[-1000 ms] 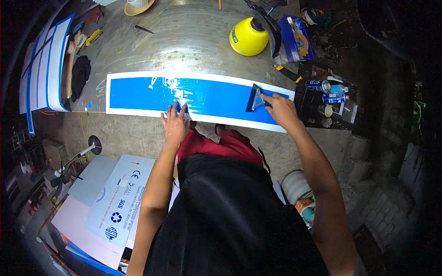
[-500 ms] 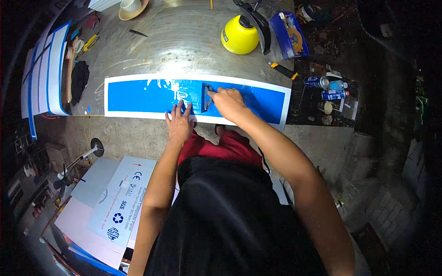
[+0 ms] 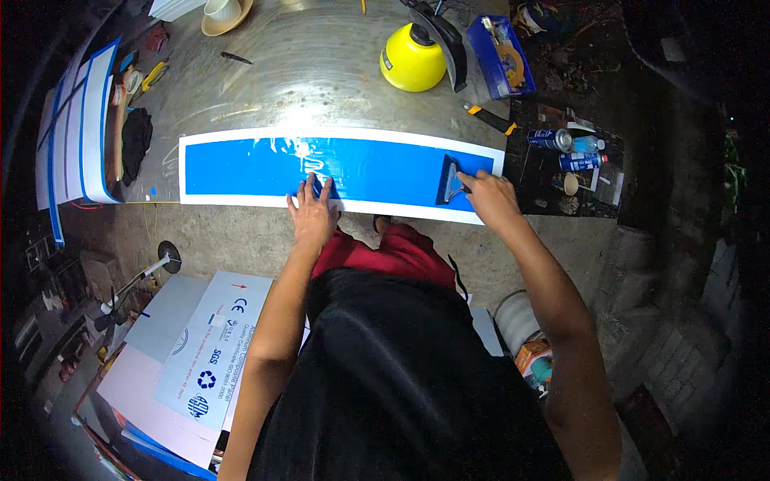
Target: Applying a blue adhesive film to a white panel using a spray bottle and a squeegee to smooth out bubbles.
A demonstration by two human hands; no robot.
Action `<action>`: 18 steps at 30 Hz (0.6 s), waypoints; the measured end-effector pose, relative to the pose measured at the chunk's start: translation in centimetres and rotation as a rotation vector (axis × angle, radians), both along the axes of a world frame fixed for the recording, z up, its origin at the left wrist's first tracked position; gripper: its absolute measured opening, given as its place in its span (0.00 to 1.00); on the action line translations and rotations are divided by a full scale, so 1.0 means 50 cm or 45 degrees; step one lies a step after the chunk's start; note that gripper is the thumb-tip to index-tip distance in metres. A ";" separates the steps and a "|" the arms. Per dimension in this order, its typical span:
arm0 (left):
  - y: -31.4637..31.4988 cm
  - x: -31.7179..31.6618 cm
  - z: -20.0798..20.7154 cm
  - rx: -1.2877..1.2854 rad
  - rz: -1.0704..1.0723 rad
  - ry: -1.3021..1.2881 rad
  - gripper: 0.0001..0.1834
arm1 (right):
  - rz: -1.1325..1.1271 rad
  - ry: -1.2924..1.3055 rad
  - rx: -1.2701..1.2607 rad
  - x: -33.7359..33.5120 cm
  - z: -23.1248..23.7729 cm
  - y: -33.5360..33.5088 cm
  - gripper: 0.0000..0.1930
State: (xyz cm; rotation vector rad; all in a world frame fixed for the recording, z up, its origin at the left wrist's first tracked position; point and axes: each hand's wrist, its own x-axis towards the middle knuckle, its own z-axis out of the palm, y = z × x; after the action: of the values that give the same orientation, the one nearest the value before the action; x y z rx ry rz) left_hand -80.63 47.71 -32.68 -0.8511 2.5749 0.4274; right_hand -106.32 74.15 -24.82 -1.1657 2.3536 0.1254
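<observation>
A long white panel faced with a blue film lies along the near edge of the metal table. My right hand is closed on the handle of a squeegee, whose dark blade rests on the film near its right end. Flat on the film's near edge, left of the squeegee, my left hand presses with its fingers spread. Bright glare and wet-looking streaks show on the film just beyond those fingertips.
A yellow spray bottle, a blue bin of tools and a utility knife sit on the table beyond the panel. Cans stand at the right. Blue-striped white sheets stand at the left.
My right hand has slid the squeegee rightward across the blue film, from the middle to near the right end. My left hand has stayed in nearly the same place.
</observation>
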 end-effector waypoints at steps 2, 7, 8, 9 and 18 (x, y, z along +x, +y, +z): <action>0.002 0.008 -0.009 -0.019 -0.011 0.041 0.42 | 0.015 -0.021 -0.022 0.003 0.014 -0.013 0.22; 0.019 -0.009 0.009 0.015 -0.061 0.056 0.42 | 0.105 -0.116 -0.232 0.065 0.001 -0.134 0.19; 0.021 -0.007 0.007 0.013 -0.073 0.049 0.43 | 0.136 -0.101 -0.293 0.081 -0.025 -0.153 0.19; 0.022 -0.006 0.004 0.010 -0.083 0.039 0.43 | 0.146 -0.108 -0.293 0.097 -0.040 -0.177 0.19; 0.027 -0.018 0.007 0.017 -0.090 -0.059 0.42 | 0.025 -0.063 -0.056 0.033 -0.031 -0.040 0.22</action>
State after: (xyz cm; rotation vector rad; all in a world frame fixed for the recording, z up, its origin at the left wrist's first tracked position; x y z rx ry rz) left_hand -81.53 49.04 -32.31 -0.7536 2.5476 0.3990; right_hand -104.66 72.17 -26.36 -1.1999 2.3130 0.0511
